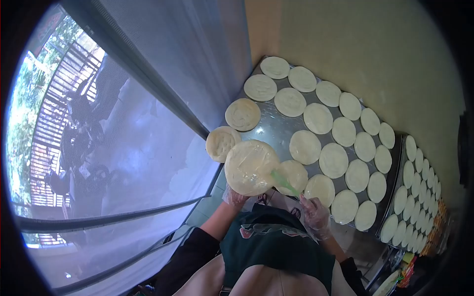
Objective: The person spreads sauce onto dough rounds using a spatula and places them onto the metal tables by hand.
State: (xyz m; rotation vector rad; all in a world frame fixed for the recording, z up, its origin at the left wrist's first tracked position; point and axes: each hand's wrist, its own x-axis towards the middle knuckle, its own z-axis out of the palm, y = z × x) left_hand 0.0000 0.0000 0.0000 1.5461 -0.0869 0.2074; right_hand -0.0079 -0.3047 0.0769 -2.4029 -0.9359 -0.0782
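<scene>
Green, slim plastic-looking tool was gripped by the clear-gloved right hand at the head view's lower centre, its tip over the pale, glossy, round dough sheet held mid-frame by the clear-gloved left hand, near a grey metal surface.

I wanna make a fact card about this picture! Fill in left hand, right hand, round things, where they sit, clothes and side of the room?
Left hand: gloved hand at the lower edge of a big pale round; fingers mostly hidden
Right hand: gloved hand holding a green tool, tip at that round
Round things: many flat pale rounds, in rows
Where they sit: mostly on metal surfaces
Clothes: dark green apron
Left side: see-through curtain
</scene>
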